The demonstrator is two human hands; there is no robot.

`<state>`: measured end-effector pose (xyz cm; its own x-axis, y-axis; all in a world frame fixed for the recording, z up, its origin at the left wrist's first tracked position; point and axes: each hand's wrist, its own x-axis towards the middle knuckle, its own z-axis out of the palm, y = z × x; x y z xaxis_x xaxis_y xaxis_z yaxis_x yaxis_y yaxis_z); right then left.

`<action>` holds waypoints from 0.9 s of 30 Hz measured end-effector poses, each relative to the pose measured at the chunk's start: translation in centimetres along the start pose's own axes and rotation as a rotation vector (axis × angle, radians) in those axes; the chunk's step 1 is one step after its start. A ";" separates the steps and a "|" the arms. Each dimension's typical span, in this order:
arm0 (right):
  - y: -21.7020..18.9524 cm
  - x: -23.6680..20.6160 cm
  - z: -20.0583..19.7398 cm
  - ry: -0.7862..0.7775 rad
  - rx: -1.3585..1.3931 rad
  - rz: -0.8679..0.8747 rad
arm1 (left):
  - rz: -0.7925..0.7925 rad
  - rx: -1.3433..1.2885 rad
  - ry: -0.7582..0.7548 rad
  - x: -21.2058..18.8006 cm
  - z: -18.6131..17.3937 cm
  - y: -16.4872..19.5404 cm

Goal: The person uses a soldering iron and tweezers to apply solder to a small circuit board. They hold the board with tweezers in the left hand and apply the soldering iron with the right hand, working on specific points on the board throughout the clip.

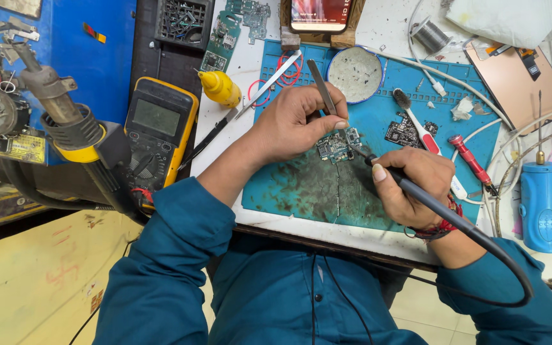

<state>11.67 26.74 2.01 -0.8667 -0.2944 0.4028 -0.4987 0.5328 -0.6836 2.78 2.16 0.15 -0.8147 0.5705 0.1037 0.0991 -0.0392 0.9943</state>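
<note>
Head cam, center of frame: left hand was pinching tweezers down on a small circuit board sitting on the blue work mat. Right hand was curled around a black soldering iron, tip touching the board. Yellow multimeter sat at left.
</note>
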 end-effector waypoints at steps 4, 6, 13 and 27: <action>-0.1 0.2 0.0 -0.006 0.001 -0.004 | -0.060 0.049 0.019 0.1 0.0 0.3; -0.1 0.3 0.0 -0.010 0.012 -0.002 | -0.092 0.062 0.024 0.1 -0.1 0.5; -0.2 0.5 -0.2 -0.015 0.019 -0.015 | -0.106 0.077 0.022 0.1 -0.1 0.9; -0.3 0.3 -0.2 -0.020 -0.009 0.003 | -0.019 0.010 0.029 0.1 0.0 -0.2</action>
<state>11.60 26.64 2.46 -0.8682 -0.3084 0.3887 -0.4962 0.5405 -0.6794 2.67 2.25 0.00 -0.8326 0.5472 0.0856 0.0890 -0.0203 0.9958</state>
